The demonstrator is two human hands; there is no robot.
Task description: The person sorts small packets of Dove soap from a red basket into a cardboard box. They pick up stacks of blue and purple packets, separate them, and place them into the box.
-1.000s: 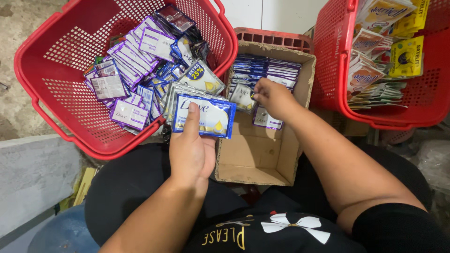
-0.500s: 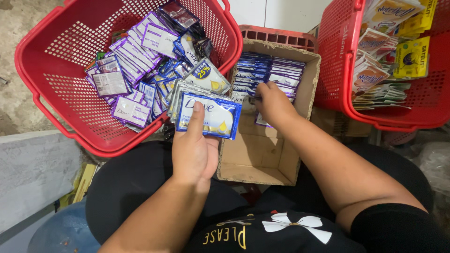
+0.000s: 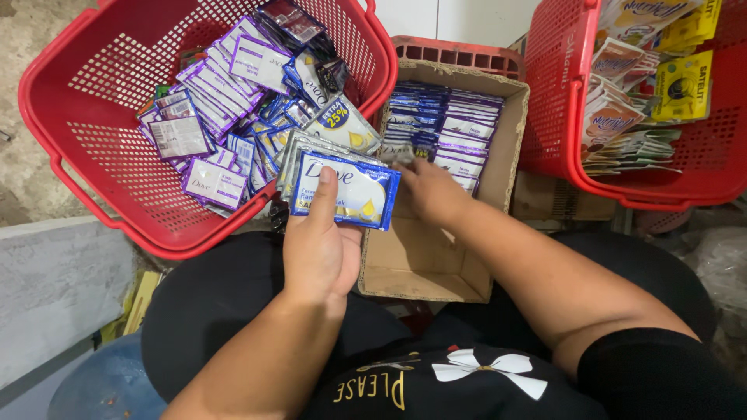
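Your right hand [image 3: 426,190] has drawn back from the rows of sachets in the cardboard box [image 3: 510,140] toward the stack [image 3: 342,187] in your left hand [image 3: 319,249], fingers pinching a small sachet [image 3: 401,154] at the stack's edge. Your left grip stays clamped on the blue-and-white stack, thumb on top, over the red basket's [image 3: 101,155] rim. The sorting cycle continues.
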